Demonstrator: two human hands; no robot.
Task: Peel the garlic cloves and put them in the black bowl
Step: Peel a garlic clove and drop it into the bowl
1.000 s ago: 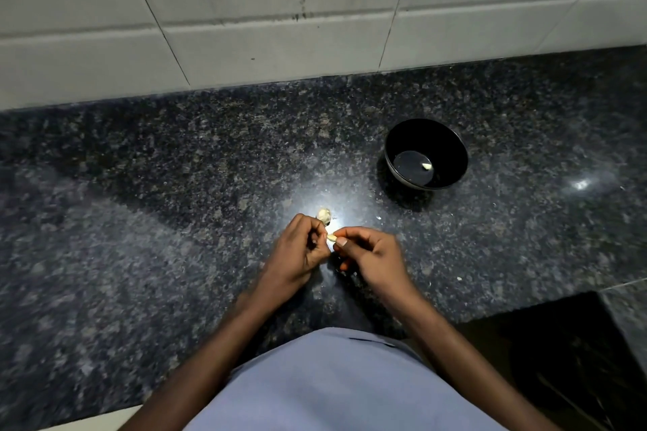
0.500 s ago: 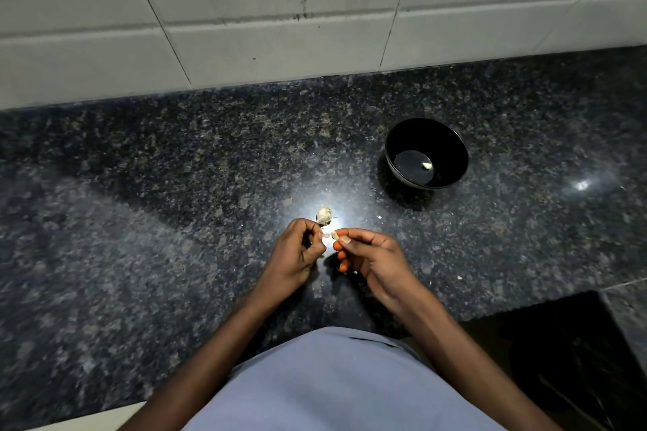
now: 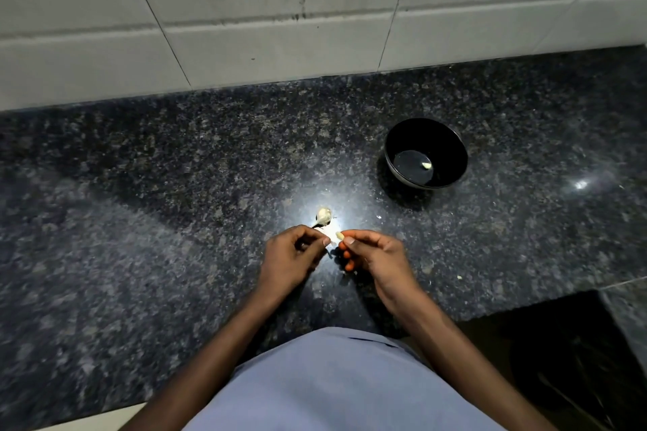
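My right hand (image 3: 374, 255) pinches a small pale garlic clove (image 3: 339, 236) between thumb and forefinger, low over the dark granite counter. My left hand (image 3: 292, 254) sits just left of it with fingers curled, its fingertips pinching a thin bit of skin at the clove's left end. A garlic head (image 3: 322, 215) lies on the counter just beyond my left hand, in a bright glare spot. The black bowl (image 3: 451, 147) stands further back to the right and holds one peeled clove (image 3: 426, 165).
The granite counter (image 3: 175, 203) runs back to a white tiled wall (image 3: 280, 28). Small scraps of garlic skin (image 3: 459, 277) lie on the counter right of my right hand. A dark recess (image 3: 560, 353) opens at the lower right, past the counter's edge.
My two hands have drawn slightly apart, the left one moving left away from the clove. The bowl and the garlic head have stayed where they were.
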